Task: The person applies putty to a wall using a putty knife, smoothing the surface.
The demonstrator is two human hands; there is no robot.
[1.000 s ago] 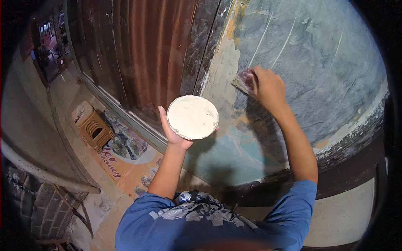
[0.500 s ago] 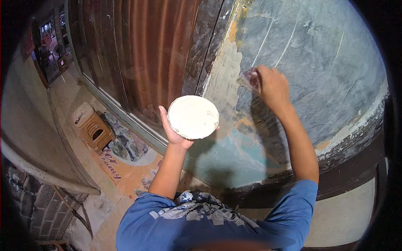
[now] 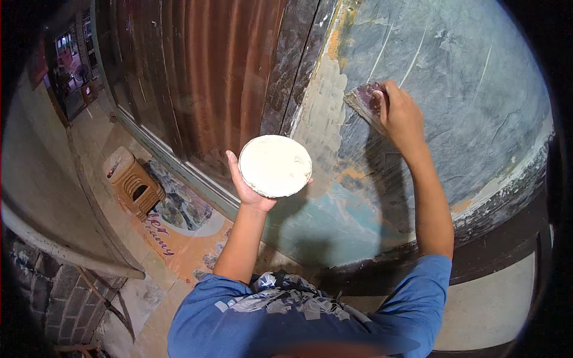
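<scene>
My left hand [image 3: 253, 197] holds up a round container of smooth white paste [image 3: 275, 164], thumb along its left side. Beyond it, my right hand [image 3: 401, 119] grips a flat scraper [image 3: 370, 98] with a maroon part and a pale, smeared edge. The scraper is at the mottled grey panel [image 3: 459, 119], just right of a strip of pale patchy filler [image 3: 322, 101]. Thin white streaks run on the panel above my right hand; lower down it shows teal and orange patches.
A brown corrugated panel [image 3: 215, 71] stands left of the grey one. Stacked tan plastic stools [image 3: 134, 182] sit on an orange printed sheet [image 3: 173, 244] on the tiled floor. A curved pipe [image 3: 89, 265] and blockwork [image 3: 62, 298] lie lower left. A passage recedes at upper left.
My right hand and the scraper have moved up and to the right along the grey panel. My left hand and the container have stayed in about the same place.
</scene>
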